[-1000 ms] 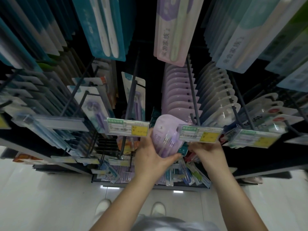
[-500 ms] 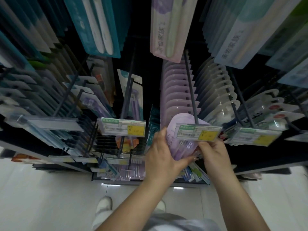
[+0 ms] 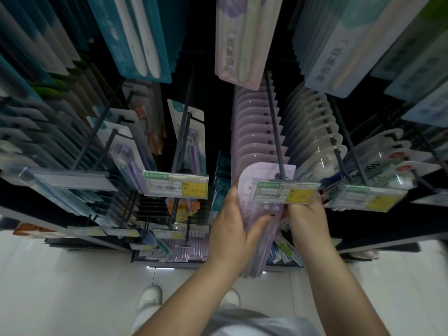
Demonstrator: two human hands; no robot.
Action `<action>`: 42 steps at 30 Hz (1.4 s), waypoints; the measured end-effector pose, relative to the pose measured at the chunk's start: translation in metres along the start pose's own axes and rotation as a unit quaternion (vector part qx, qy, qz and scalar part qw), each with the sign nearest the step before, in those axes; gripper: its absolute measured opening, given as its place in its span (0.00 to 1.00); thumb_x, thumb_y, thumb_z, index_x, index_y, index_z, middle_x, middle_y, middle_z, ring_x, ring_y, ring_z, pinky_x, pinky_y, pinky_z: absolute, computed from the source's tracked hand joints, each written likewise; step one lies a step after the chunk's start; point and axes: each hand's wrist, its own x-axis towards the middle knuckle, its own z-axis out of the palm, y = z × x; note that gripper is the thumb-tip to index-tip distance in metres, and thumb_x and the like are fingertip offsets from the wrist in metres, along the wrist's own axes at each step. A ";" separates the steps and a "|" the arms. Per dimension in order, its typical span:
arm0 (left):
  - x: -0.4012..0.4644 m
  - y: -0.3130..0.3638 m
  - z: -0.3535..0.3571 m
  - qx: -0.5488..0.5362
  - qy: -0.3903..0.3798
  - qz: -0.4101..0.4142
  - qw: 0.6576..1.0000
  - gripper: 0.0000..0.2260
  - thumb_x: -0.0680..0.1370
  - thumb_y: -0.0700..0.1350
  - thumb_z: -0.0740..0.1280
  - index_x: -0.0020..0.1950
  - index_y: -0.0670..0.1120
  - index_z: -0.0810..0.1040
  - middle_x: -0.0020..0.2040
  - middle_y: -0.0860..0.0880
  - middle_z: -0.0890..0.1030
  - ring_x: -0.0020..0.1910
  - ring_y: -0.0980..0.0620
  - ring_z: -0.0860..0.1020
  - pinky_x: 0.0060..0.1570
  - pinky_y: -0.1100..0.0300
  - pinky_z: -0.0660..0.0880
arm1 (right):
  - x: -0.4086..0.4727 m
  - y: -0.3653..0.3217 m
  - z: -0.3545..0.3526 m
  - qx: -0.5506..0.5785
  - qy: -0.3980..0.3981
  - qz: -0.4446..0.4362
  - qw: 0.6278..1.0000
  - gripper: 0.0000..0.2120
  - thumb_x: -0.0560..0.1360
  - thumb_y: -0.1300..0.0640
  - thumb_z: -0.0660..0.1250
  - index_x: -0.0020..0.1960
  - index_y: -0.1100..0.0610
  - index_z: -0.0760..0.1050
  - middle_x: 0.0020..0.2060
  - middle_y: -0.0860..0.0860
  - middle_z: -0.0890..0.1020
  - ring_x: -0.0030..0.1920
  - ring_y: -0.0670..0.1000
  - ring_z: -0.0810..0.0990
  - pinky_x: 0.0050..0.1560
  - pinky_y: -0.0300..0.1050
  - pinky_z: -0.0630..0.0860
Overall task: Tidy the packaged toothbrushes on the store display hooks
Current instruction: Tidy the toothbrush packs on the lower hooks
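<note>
While you look down along the rack, your left hand [image 3: 232, 224] grips the lilac toothbrush pack [image 3: 260, 229] from its left edge, fingers stretched up along the side and the thumb curled across the front of the card. Your right hand [image 3: 306, 214] meets the same pack from the right, just under the price tag [image 3: 284, 192]; its fingers fold in toward the pack's edge, but the tag hides their tips, so you cannot tell whether they truly pinch it. The pack's rounded top sits at the front end of the dark display hook [image 3: 275, 132], right behind that tag, and its lower end hangs down between your wrists. Behind it on the same hook, a long row of matching lilac packs [image 3: 252, 132] runs back toward the dark panel. Just to the right hangs a row of clear blister packs [image 3: 312, 132] on their own hook, with another yellow-and-green tag [image 3: 368, 197] in front. To the left, a hook carries only a few purple toothbrush cards [image 3: 191, 132], fronted by a third tag [image 3: 175, 185]. Below lie a pale tiled floor [image 3: 72, 275] and your white shoes [image 3: 150, 297].
</note>
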 end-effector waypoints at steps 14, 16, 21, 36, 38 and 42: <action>0.012 -0.002 -0.005 -0.016 -0.002 -0.013 1.000 0.26 0.70 0.62 0.62 0.66 0.65 0.57 0.57 0.62 0.74 0.55 0.62 0.73 0.52 0.63 0.73 | 0.004 0.001 0.012 0.003 0.110 -0.048 0.993 0.14 0.69 0.63 0.69 0.28 0.52 0.70 0.21 0.45 0.76 0.25 0.36 0.72 0.29 0.30 0.68; 0.013 -0.005 -0.004 -0.009 -0.007 -0.017 1.000 0.26 0.69 0.62 0.63 0.65 0.63 0.58 0.58 0.59 0.74 0.56 0.59 0.74 0.53 0.60 0.74 | 0.004 0.000 0.011 -0.033 0.129 -0.040 0.990 0.14 0.69 0.60 0.70 0.29 0.52 0.69 0.22 0.46 0.75 0.27 0.39 0.72 0.31 0.34 0.68; 0.020 -0.020 -0.001 0.031 -0.020 -0.024 0.999 0.30 0.73 0.52 0.67 0.73 0.51 0.61 0.66 0.51 0.73 0.64 0.53 0.72 0.60 0.50 0.73 | 0.004 0.005 0.008 -0.078 0.143 -0.006 0.987 0.22 0.71 0.74 0.65 0.34 0.47 0.67 0.31 0.46 0.73 0.33 0.45 0.72 0.37 0.39 0.71; 0.013 -0.064 -0.048 0.134 0.015 -0.042 0.990 0.32 0.76 0.68 0.50 0.53 0.40 0.76 0.48 0.42 0.79 0.48 0.45 0.77 0.50 0.51 0.74 | -0.006 0.058 0.022 -0.043 0.133 0.142 0.980 0.11 0.77 0.61 0.57 0.45 0.71 0.69 0.34 0.64 0.71 0.34 0.56 0.68 0.36 0.44 0.62; 0.014 -0.070 -0.068 0.109 0.041 -0.036 0.993 0.22 0.78 0.59 0.56 0.53 0.42 0.77 0.49 0.45 0.79 0.49 0.51 0.76 0.51 0.61 0.72 | -0.007 0.073 0.029 -0.056 0.133 0.179 0.973 0.12 0.78 0.63 0.55 0.36 0.62 0.67 0.30 0.58 0.69 0.31 0.53 0.65 0.33 0.45 0.60; 0.018 -0.071 -0.103 0.057 0.111 -0.057 0.991 0.09 0.77 0.46 0.64 0.55 0.45 0.71 0.43 0.53 0.73 0.41 0.61 0.74 0.40 0.67 0.73 | -0.007 0.091 0.046 -0.080 0.120 0.252 0.957 0.11 0.73 0.61 0.54 0.32 0.56 0.60 0.26 0.54 0.63 0.25 0.50 0.61 0.29 0.41 0.56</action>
